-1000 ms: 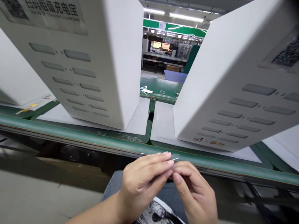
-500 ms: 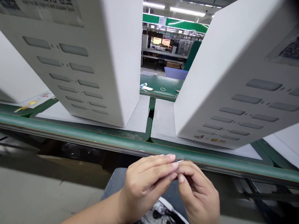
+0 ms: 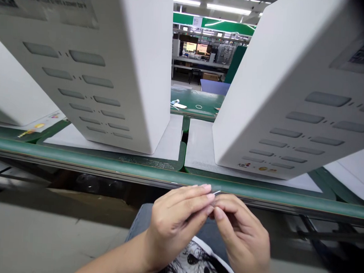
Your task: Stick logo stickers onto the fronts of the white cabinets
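My left hand (image 3: 178,223) and my right hand (image 3: 241,231) meet at the fingertips above my lap, close to the front edge of the green conveyor. Both are closed in a pinch. Between the fingertips a thin, clear strip with a pale, shiny line (image 3: 217,192) sticks out; most of it is hidden, and its kind cannot be made out. Beyond my hands stand two tall white power bank rental cabinets, a left cabinet (image 3: 113,61) and a right cabinet (image 3: 280,88), both with rows of slots on the front.
White sheets (image 3: 196,147) lie under the cabinets on green trays. The conveyor's green edge (image 3: 87,160) runs across in front of me. On the far belt are a small white item (image 3: 180,106) and a ring (image 3: 198,106). An open cardboard box (image 3: 91,199) sits below the conveyor at left.
Both hands stay joined at the fingertips and have shifted only slightly. A little more of the clear strip shows between them. The right cabinet appears moved slightly to the right.
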The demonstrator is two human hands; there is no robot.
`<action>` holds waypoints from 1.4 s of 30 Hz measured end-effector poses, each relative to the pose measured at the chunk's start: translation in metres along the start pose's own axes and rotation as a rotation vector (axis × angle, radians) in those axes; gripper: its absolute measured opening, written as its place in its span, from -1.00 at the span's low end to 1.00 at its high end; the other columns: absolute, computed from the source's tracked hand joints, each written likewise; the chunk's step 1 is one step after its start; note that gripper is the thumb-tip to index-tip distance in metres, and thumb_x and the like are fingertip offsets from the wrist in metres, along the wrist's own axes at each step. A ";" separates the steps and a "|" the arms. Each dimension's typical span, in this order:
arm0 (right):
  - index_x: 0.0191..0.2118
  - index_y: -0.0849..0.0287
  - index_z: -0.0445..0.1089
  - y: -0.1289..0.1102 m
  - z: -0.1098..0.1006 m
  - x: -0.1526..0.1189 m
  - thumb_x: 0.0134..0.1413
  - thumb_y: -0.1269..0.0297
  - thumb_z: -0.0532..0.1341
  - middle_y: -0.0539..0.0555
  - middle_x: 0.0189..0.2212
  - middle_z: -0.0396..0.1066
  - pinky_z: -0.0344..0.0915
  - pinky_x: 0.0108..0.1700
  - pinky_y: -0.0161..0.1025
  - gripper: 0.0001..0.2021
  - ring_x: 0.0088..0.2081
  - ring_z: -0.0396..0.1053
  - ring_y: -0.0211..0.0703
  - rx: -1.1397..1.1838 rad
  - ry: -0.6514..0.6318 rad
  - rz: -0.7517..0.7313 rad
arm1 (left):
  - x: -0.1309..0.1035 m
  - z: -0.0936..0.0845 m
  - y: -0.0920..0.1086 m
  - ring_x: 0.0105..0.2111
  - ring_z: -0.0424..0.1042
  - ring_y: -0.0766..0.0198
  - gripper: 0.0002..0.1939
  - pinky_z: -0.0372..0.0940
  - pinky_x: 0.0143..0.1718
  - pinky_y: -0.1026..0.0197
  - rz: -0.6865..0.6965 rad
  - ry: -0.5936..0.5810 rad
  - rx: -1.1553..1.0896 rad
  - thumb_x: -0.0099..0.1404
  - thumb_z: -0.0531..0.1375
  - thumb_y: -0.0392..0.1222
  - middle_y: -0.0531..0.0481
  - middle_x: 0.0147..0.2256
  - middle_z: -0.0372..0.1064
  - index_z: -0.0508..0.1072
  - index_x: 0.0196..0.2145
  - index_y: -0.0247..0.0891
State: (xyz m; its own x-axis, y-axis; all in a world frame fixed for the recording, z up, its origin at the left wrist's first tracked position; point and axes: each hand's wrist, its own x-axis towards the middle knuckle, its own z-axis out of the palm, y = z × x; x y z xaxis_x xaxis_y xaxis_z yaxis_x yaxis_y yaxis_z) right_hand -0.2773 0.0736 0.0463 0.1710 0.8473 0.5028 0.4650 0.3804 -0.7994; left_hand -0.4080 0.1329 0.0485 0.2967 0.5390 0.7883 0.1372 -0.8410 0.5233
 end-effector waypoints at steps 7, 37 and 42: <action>-0.26 0.14 0.32 0.000 0.001 -0.001 0.14 0.47 0.06 -0.02 -0.32 0.33 0.30 -0.21 -0.51 -0.86 -0.25 0.31 -0.42 -0.003 -0.026 -0.004 | 0.000 0.001 -0.003 -0.20 0.44 0.38 -0.80 0.37 -0.10 0.41 -0.049 0.011 -0.050 0.11 0.21 -0.45 -0.06 -0.23 0.46 0.46 -0.25 -0.38; -0.24 0.15 0.35 0.001 0.003 -0.001 0.12 0.49 0.06 0.02 -0.33 0.34 0.34 -0.30 -0.43 -0.83 -0.31 0.32 -0.36 0.030 0.009 -0.011 | 0.001 -0.003 -0.004 -0.22 0.45 0.38 -0.79 0.38 -0.12 0.41 -0.128 0.018 -0.103 0.11 0.21 -0.45 -0.03 -0.24 0.46 0.47 -0.25 -0.36; -0.28 0.14 0.35 0.002 0.004 -0.001 0.08 0.46 0.12 0.01 -0.36 0.35 0.36 -0.33 -0.42 -0.88 -0.33 0.34 -0.34 0.051 0.022 0.018 | 0.000 -0.003 -0.004 -0.22 0.45 0.35 -0.77 0.39 -0.14 0.39 -0.093 0.036 -0.040 0.09 0.22 -0.47 -0.04 -0.23 0.45 0.47 -0.25 -0.35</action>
State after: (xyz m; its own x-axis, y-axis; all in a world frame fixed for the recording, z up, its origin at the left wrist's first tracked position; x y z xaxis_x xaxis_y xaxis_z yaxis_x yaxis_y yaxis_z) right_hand -0.2800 0.0751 0.0426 0.1989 0.8461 0.4946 0.4172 0.3835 -0.8239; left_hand -0.4114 0.1359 0.0474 0.2500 0.6163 0.7467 0.1245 -0.7853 0.6065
